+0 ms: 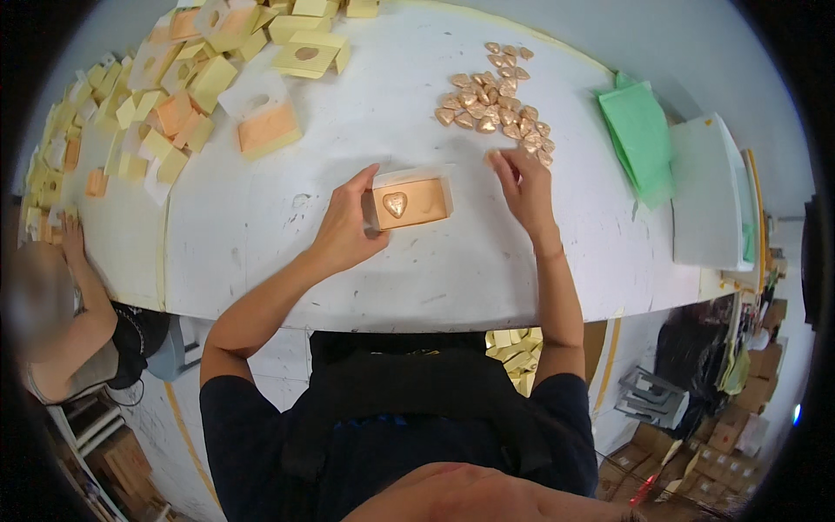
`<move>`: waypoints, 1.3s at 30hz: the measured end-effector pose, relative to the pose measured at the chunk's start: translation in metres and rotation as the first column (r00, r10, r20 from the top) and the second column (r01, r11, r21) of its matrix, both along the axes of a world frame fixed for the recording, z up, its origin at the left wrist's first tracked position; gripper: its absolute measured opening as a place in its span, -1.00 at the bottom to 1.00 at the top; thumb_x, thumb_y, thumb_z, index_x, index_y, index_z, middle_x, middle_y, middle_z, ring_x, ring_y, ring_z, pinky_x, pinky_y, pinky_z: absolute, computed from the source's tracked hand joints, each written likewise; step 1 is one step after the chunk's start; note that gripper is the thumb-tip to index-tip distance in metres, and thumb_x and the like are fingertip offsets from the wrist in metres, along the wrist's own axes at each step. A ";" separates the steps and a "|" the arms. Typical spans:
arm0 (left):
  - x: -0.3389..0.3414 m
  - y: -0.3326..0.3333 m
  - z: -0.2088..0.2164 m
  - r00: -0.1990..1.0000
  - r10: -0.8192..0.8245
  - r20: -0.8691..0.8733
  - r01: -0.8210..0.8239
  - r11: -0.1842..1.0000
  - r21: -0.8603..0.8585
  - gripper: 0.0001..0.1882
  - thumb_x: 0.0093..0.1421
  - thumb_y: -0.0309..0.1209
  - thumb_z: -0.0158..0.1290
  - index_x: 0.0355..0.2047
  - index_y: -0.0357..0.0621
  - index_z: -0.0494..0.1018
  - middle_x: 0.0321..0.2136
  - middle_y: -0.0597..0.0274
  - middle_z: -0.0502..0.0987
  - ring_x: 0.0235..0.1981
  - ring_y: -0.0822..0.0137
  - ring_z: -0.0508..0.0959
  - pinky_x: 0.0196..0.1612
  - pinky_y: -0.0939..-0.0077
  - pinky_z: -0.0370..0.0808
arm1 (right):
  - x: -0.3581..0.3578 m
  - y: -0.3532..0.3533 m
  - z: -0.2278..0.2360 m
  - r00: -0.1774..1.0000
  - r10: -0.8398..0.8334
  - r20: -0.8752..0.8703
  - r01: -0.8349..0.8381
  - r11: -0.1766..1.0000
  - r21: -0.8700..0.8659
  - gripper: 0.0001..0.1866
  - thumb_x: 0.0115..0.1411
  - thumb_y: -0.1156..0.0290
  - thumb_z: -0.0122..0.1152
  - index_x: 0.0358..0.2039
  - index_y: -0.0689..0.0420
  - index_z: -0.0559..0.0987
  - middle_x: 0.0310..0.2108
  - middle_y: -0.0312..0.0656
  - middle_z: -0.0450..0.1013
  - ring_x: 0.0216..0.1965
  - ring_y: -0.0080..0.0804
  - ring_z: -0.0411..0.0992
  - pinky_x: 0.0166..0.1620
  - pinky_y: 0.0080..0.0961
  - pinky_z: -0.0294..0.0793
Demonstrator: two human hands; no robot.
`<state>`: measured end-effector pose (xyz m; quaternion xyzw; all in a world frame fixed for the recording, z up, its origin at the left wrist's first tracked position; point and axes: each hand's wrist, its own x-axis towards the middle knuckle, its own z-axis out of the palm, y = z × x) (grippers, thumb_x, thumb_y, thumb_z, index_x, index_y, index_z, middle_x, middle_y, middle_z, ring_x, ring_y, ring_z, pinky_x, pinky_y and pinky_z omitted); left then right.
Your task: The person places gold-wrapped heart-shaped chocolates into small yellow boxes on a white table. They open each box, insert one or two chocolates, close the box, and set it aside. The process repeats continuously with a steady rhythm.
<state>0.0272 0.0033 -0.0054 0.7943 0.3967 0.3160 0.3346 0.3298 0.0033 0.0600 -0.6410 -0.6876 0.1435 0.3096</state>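
Dark navy, near-black short-sleeved top [365, 461], plain, loose cut. Left sleeve [233, 413] between seven and eight o'clock, ending above elbow; right sleeve [564, 409] between four and five, same cut. Black harness-like gear [400, 383] across chest at six o'clock; small blue marking [374, 424] beneath. Left hand [345, 228], right hand [526, 189] bare.

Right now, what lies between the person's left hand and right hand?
In the head view, an open orange-lined box with one gold heart-shaped piece inside, held by the left hand; then bare white tabletop toward the right hand.
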 end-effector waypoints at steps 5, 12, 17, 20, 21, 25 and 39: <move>-0.001 -0.001 0.007 0.997 -0.067 -0.043 0.064 0.995 -0.076 0.02 -0.09 -0.52 0.30 0.34 -0.28 -0.03 0.13 -0.11 0.23 0.13 0.03 0.32 0.20 0.20 0.33 | -0.073 -0.046 0.030 0.922 0.360 -0.144 -0.368 0.929 -0.033 -0.84 0.18 0.43 0.31 -0.26 0.18 0.55 -0.37 -0.10 0.55 -0.33 -0.17 0.55 -0.27 -0.36 0.53; -0.004 0.005 0.009 0.989 -0.149 -0.005 0.149 0.989 -0.023 -0.01 -0.11 -0.54 0.25 0.33 -0.18 0.02 0.07 -0.06 0.34 0.11 -0.06 0.33 0.21 0.15 0.28 | -0.071 -0.025 0.005 0.833 0.439 0.336 -0.485 0.872 0.064 -0.82 0.10 0.39 0.35 -0.27 0.10 0.63 -0.30 -0.22 0.56 -0.32 -0.28 0.48 -0.17 -0.36 0.37; -0.002 0.001 0.018 0.989 -0.146 -0.009 0.146 0.989 -0.006 0.01 -0.11 -0.52 0.27 0.34 -0.21 0.00 0.08 -0.08 0.35 0.11 -0.01 0.35 0.24 0.16 0.25 | -0.071 -0.040 -0.008 0.867 0.340 0.364 -0.419 0.893 0.165 -0.72 0.06 0.44 0.36 -0.17 0.06 0.66 -0.20 -0.31 0.57 -0.13 -0.35 0.47 -0.08 -0.37 0.33; -0.005 0.001 0.014 0.989 -0.146 -0.011 0.146 0.988 -0.044 0.05 -0.12 -0.50 0.32 0.35 -0.24 0.00 0.12 -0.12 0.34 0.16 -0.05 0.32 0.24 0.14 0.27 | -0.064 -0.051 -0.013 0.873 0.319 0.370 -0.410 0.890 0.199 -0.67 0.01 0.52 0.33 -0.14 0.05 0.65 -0.13 -0.32 0.58 -0.01 -0.34 0.45 0.02 -0.31 0.30; -0.004 0.002 0.013 0.989 -0.148 -0.008 0.147 0.988 -0.041 0.06 -0.13 -0.50 0.33 0.36 -0.22 0.00 0.12 -0.12 0.33 0.17 -0.05 0.31 0.24 0.13 0.27 | -0.063 -0.055 -0.010 0.870 0.322 0.373 -0.407 0.896 0.176 -0.64 0.02 0.55 0.31 -0.11 0.05 0.64 -0.11 -0.32 0.58 0.02 -0.33 0.44 0.04 -0.30 0.29; -0.009 0.002 0.033 0.984 -0.175 0.017 0.171 0.932 -0.319 0.01 -0.04 -0.46 0.30 0.37 -0.11 -0.01 0.18 -0.06 0.31 0.21 -0.01 0.30 0.26 0.16 0.26 | -0.047 -0.070 -0.018 0.970 0.241 0.034 -0.241 0.933 0.268 -0.59 0.14 0.61 0.22 0.04 0.10 0.57 0.02 -0.28 0.54 0.07 -0.32 0.42 0.08 -0.36 0.31; 0.020 -0.007 -0.009 0.867 -0.100 0.488 0.233 0.947 -0.220 -0.51 0.11 -0.81 -0.05 0.00 -0.15 0.57 -0.02 0.19 0.57 0.01 0.27 0.53 0.04 0.51 0.47 | -0.046 -0.056 -0.049 0.753 0.495 -0.432 -0.495 0.860 0.124 -0.47 0.13 0.56 0.32 0.15 0.05 0.53 0.12 -0.13 0.42 0.14 -0.19 0.35 0.21 -0.34 0.34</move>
